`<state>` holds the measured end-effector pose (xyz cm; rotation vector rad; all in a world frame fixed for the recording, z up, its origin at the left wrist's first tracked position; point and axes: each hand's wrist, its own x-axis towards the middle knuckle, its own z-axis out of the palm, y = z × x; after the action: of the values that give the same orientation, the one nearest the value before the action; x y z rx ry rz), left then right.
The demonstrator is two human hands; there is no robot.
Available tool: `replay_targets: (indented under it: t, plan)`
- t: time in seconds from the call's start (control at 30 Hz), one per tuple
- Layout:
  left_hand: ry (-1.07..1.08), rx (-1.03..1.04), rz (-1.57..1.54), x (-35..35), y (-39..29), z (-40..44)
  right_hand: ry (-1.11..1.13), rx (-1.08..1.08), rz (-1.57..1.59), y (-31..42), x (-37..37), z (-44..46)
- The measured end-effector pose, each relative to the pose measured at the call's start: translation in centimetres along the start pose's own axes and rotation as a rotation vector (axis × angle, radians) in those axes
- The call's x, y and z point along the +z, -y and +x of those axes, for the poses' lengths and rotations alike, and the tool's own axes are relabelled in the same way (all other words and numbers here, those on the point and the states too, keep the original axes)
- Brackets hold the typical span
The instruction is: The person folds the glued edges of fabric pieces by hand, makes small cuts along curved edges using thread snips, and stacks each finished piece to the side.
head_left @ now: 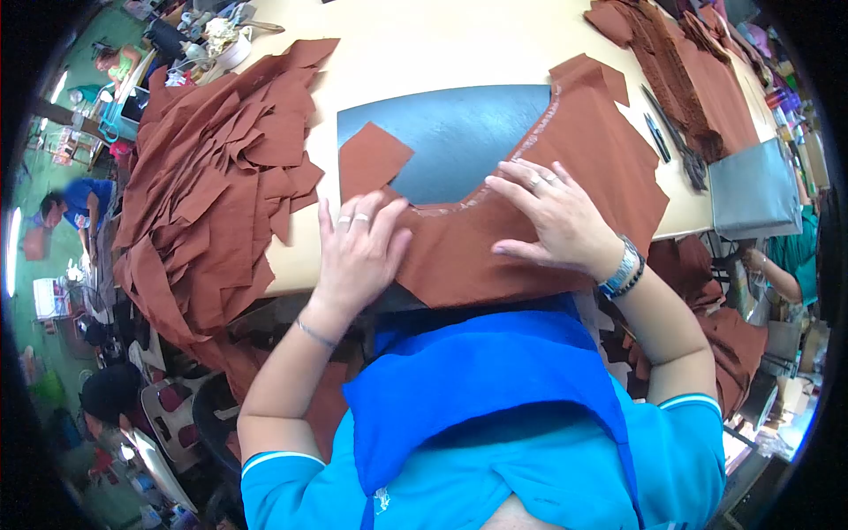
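A large brown fabric piece with a pale line along its curved edge lies over a dark board at the table's front edge. My left hand rests at the left end of that curve, fingers apart and pointing away from me. Further right, my right hand lies on the same fabric with its fingers spread, the fingertips near the marked edge. Just beyond my left hand, a small brown fabric piece sits on the board.
A big heap of brown fabric pieces covers the left of the table. Scissors, a pen-like tool, a grey box and more brown fabric are on the right. Other people sit beyond both sides.
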<state>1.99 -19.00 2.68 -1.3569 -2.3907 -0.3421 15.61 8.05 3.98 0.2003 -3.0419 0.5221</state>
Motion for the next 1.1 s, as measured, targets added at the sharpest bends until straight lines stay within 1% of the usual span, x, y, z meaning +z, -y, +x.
replay_targets:
  t: [0.07, 0.1, 0.13, 0.17, 0.2, 0.23, 0.27, 0.3, 0.37, 0.43, 0.47, 0.5, 0.53, 0.57, 0.6, 0.63, 0.7, 0.73, 0.77, 0.83, 0.9, 0.97, 1.0, 1.03, 1.1]
  plan:
    - [0.377, -0.18, -0.037, -2.7, -0.7, -1.3, 0.033, 0.041, -0.047, -0.1, 0.6, -0.9]
    - [0.567, -0.275, -0.057, -4.0, -1.0, -1.8, 0.009, 0.093, -0.074, 0.3, 1.7, -1.0]
    - [0.642, -0.345, -0.041, -4.6, -1.2, -2.2, -0.017, 0.144, -0.101, 0.6, 3.2, -1.0]
    - [0.534, -0.373, -0.04, -4.6, -0.9, -2.9, -0.045, 0.188, -0.128, 1.0, 4.2, -0.8]
    - [0.422, -0.402, -0.034, -3.9, -0.4, -4.0, -0.001, 0.282, 0.029, 1.8, 4.5, 0.0]
    - [0.306, -0.429, -0.021, -3.2, 0.3, -5.1, -0.03, 0.267, 0.179, 3.0, 4.7, 0.8]
    - [0.24, -0.465, -0.042, -2.3, 1.2, -5.9, -0.055, 0.248, 0.329, 4.3, 4.8, 1.7]
    - [0.259, -0.518, -0.115, -2.3, 1.6, -6.0, -0.076, 0.228, 0.479, 5.5, 4.9, 2.5]
    - [0.29, -0.615, -0.273, -2.3, 2.4, -5.7, 0.022, 0.091, 0.776, 7.6, 4.7, 3.8]
    - [0.289, -0.707, -0.67, -1.5, 4.4, -6.4, 0.042, -0.021, 1.136, 9.1, 5.2, 5.1]
    - [0.279, -0.744, -0.872, -1.1, 5.3, -7.1, 0.021, -0.045, 1.175, 9.2, 5.2, 5.6]
    - [-0.011, -0.752, -1.047, -0.7, 5.6, -8.2, 0.004, -0.069, 1.216, 9.0, 4.9, 5.9]
    - [-0.133, -0.912, -1.126, -2.2, 6.2, -8.3, -0.011, -0.088, 1.261, 8.9, 4.3, 6.2]
    - [-0.264, -1.072, -1.201, -4.1, 7.1, -8.3, -0.013, 0.003, 1.272, 8.7, 2.9, 6.0]
    - [-0.398, -1.175, -1.318, -6.2, 8.2, -8.7, -0.073, 0.024, 1.236, 7.5, 2.9, 6.1]
    - [-0.543, -1.271, -1.433, -8.4, 9.7, -9.7, -0.164, -0.014, 0.993, 5.6, 2.5, 6.7]
    - [-0.785, -1.258, -1.438, -13.1, 14.2, -13.3, -0.272, 0.042, 0.912, 3.0, 2.2, 7.4]
    - [-0.84, -1.25, -1.559, -16.5, 16.1, -15.5, -0.325, 0.089, 0.856, 1.3, 2.9, 7.8]
    - [-1.006, -1.239, -1.245, -19.9, 16.4, -16.6, -0.326, 0.121, 0.757, -0.6, 3.2, 7.9]
    - [-1.319, -1.31, -1.038, -25.9, 18.1, -20.9, -0.332, 0.151, 0.695, -4.3, 4.7, 8.0]
    - [-1.522, -1.275, -0.796, -31.2, 21.5, -29.5, -0.32, 0.155, 0.65, -5.6, 5.1, 7.6]
    - [-1.581, -1.245, -0.514, -36.4, 23.7, -39.2, -0.297, 0.134, 0.677, -5.9, 5.4, 7.6]
    - [-1.613, -1.223, -0.467, -39.4, 24.5, -44.7, -0.28, 0.136, 0.583, -5.3, 5.2, 7.6]
    - [-1.643, -1.198, -0.424, -41.4, 24.2, -48.5, -0.273, 0.127, 0.555, -5.1, 5.2, 7.6]
    - [-1.758, -1.45, 0.17, -43.1, 20.8, -48.8, -0.266, 0.111, 0.494, -4.7, 5.1, 7.6]
